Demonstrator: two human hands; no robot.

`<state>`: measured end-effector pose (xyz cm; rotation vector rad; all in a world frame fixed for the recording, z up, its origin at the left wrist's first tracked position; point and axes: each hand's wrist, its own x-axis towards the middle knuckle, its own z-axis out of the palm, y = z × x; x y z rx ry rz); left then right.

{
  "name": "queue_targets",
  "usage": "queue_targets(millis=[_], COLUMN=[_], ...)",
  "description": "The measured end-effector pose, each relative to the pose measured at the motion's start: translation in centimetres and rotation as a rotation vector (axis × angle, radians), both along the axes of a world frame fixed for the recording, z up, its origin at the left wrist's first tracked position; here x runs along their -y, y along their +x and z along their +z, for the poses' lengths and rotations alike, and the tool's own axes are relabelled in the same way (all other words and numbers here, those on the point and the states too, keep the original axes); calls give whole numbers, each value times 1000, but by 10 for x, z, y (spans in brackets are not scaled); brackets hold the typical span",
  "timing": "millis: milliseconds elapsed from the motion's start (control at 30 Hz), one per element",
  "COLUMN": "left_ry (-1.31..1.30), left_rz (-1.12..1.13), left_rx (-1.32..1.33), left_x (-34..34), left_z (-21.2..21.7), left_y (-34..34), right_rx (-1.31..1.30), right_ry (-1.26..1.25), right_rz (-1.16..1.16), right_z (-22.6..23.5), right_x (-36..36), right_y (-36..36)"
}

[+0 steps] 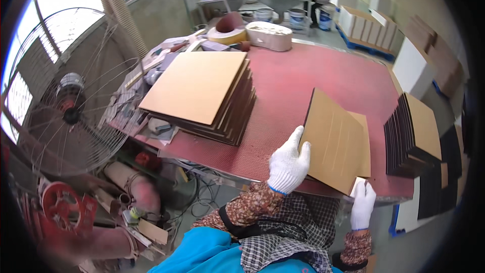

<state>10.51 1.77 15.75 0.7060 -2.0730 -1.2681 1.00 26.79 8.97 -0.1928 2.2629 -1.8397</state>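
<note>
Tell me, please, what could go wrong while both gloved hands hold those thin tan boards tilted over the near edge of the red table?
1. The thin tan square boards are pinched only at their edges by the left hand and right hand, so one could slide out and drop past the red textured table.
2. Swinging them right could knock the upright stack of dark-edged boards.
3. The big wire-caged fan stands close on the left.
</note>
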Motion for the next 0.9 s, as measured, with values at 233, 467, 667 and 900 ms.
queue_targets(millis=[233, 467, 667, 900], left_ry=[-371, -404, -639, -35], left_rz=[351, 721, 891, 496], left_rx=[-230, 128, -187, -460], left_x=[71, 202, 316, 312], left_z=[92, 120, 41, 57], left_y=[92, 178, 220, 192], right_rx=[-235, -601, -913, -905], right_ry=[-238, -282, -313, -185], right_rz=[238, 588, 514, 514], right_z=[102, 149, 123, 128], right_x=[98, 223, 285, 289], right_y=[46, 84, 122, 124])
